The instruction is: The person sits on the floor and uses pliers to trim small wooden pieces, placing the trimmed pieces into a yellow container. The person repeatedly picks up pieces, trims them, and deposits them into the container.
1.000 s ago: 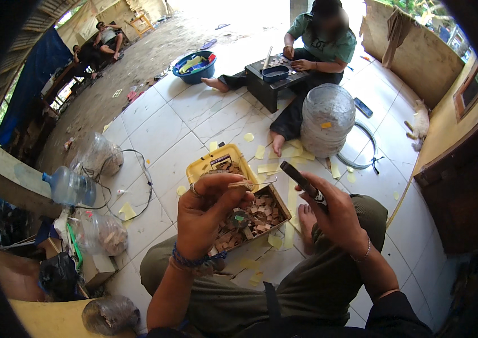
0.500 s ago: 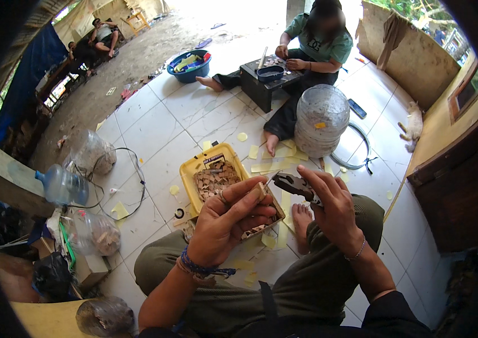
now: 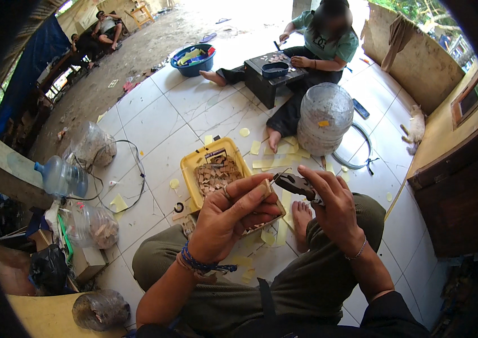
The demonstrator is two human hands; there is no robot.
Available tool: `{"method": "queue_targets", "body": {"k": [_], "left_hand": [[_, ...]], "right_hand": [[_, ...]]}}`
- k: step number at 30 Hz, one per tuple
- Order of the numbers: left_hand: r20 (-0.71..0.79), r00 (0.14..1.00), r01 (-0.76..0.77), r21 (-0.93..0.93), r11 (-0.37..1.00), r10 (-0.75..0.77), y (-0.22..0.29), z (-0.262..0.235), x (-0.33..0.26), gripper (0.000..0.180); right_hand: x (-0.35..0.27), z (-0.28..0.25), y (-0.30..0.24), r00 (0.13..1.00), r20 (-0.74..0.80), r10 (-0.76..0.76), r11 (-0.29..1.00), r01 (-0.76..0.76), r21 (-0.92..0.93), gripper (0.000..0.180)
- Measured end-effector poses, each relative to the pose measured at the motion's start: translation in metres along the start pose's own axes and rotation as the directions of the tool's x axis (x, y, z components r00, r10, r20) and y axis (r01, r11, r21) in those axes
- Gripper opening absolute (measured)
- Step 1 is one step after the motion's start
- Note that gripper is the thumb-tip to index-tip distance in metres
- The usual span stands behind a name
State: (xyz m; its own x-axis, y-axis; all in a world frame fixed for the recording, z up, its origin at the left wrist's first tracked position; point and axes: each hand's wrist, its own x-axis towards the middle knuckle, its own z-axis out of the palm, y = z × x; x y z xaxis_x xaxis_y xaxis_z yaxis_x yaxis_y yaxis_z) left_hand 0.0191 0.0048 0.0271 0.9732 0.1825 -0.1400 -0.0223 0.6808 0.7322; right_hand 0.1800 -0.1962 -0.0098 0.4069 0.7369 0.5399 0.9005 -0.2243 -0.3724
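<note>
Small wooden piece [image 3: 266, 187], pinched in the left hand [image 3: 222, 217] near the yellow tray [image 3: 187, 177]
The right hand [image 3: 336, 204] grips pliers [image 3: 297, 186], their nose at a thin bent wire [image 3: 285, 170].

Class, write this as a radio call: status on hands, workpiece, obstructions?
Left hand pinching small tan piece. Right hand holding dark pliers beside thin wire, contact unclear. Yellow tray beyond left hand, apparently not in the way.

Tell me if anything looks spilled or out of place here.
Yellow scraps lie strewn across the floor tiles near the big plastic jar, loose rather than gathered up, which looks untidy. Nothing odd shows at the pliers in your right hand.
</note>
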Motion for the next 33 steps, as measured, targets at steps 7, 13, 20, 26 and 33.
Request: {"method": "queue_targets", "body": {"k": [7,13,20,26,33], "left_hand": [[0.011,1.000,-0.004,-0.003,1.000,0.004,-0.001,0.000,0.001,0.040],[0.016,1.000,-0.002,-0.004,1.000,0.002,-0.001,-0.001,0.002,0.040],[0.040,0.999,-0.035,-0.029,0.999,0.036,0.002,0.001,0.001,0.038],[0.008,0.999,-0.043,0.007,0.999,0.042,0.010,-0.001,-0.003,0.026],[-0.002,0.960,0.274,0.214,0.937,-0.281,0.036,-0.008,-0.014,0.026]], "right_hand": [[-0.003,-0.001,0.001,0.999,0.035,0.022,1.000,-0.022,-0.010,0.088],[-0.004,-0.001,0.002,0.999,0.035,0.005,1.000,-0.006,0.014,0.086],[-0.004,-0.002,0.002,0.998,0.055,0.018,1.000,-0.019,0.021,0.084],[-0.003,-0.007,-0.003,0.979,0.197,0.044,0.982,-0.079,0.174,0.072],[0.003,-0.031,0.001,0.671,0.741,-0.036,0.832,-0.391,0.394,0.049]]}}
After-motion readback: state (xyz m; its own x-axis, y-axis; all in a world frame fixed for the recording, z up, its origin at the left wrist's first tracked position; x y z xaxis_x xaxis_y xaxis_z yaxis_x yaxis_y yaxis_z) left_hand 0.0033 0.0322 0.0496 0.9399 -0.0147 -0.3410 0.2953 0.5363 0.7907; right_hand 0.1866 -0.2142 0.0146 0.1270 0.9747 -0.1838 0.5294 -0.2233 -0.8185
